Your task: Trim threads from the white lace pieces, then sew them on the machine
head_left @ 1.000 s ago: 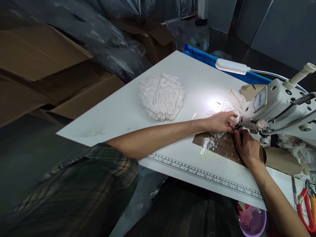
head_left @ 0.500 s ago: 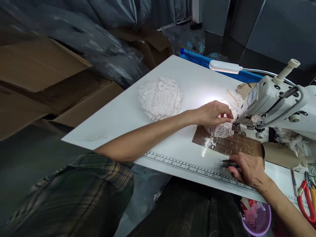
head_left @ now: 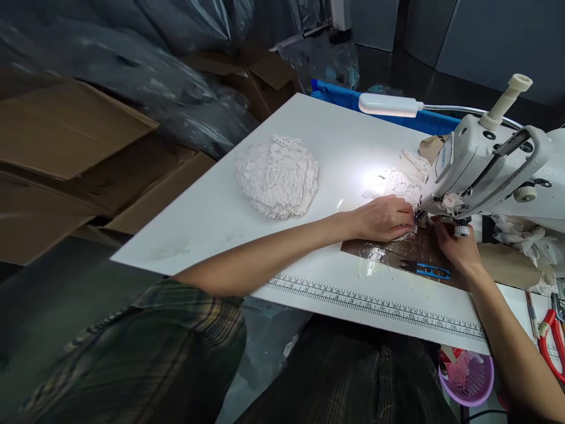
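Lace piece (head_left: 410,171) lies at the sewing machine (head_left: 479,156), looks unfinished; left hand (head_left: 388,219) curled on it, right hand (head_left: 457,241) apart opposite, both grips unclear; lace pile (head_left: 280,176) on desk (head_left: 194,238), done or waiting unclear.

Wht tbl (head_left: 212,215) holds lace pile (head_left: 280,176), sewing mach (head_left: 477,159) & brn sheet (head_left: 391,252) w/ blue snips (head_left: 432,271) atop.
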Demonstrator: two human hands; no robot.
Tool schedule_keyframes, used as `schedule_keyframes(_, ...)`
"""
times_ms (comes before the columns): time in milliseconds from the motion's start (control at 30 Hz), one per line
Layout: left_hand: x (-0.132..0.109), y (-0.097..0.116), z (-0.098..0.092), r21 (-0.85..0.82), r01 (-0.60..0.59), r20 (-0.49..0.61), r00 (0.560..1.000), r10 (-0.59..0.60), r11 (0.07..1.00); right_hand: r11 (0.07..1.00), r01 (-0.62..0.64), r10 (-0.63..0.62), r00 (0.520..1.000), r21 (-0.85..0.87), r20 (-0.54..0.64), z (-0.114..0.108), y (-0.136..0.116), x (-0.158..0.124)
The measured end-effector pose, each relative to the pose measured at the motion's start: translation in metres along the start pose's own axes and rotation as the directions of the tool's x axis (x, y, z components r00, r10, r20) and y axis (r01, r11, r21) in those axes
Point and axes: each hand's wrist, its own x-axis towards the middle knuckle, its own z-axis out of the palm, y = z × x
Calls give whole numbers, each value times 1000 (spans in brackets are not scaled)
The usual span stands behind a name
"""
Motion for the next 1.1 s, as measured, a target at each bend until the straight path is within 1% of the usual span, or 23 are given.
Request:
schedule_keyframes(133, 2, -2, -4, -81, 4, 48, 999, 0, 997, 997, 74, -74, 997, -28, -15, 2, 1, -8)
schedule_keyframes(300, 4, -4, -9, -119, 73, 91, 994, -63, 990, 988, 150, -147, 987, -41, 59, -1, -1, -20)
schedule_keyframes(400, 5, -4, -7, -138, 79, 66, 995, -70, 987, 983, 174, -170, 983, -61, 68, 0, -3, -21)
schedule_keyframes(500, 4, -3, -3, -149, 95, 26, 995, -93, 984, 985, 158, -152, 985, -73, 87, 1, -2, -20)
schedule_keyframes(600, 2, -3, 2, -121, 101, -15, 994, -104, 987, 988, 134, -127, 987, -72, 95, -1, 0, -20)
schedule_keyframes(700, 0, -4, 7, -76, 81, -72, 994, -87, 994, 992, 111, -105, 990, -61, 95, -2, 0, -20)
schedule_keyframes(900, -5, -5, 13, 65, -21, -176, 984, 32, 998, 994, 103, -100, 990, -27, 95, -4, 0, -20)
schedule_keyframes(1000, -5, -4, 13, 102, -51, -185, 980, 70, 993, 993, 113, -110, 989, -26, 96, -4, 1, -21)
schedule_keyframes(1100, -4, -3, 12, 120, -43, -140, 988, 60, 992, 991, 134, -131, 988, -31, 88, -3, 3, -21)
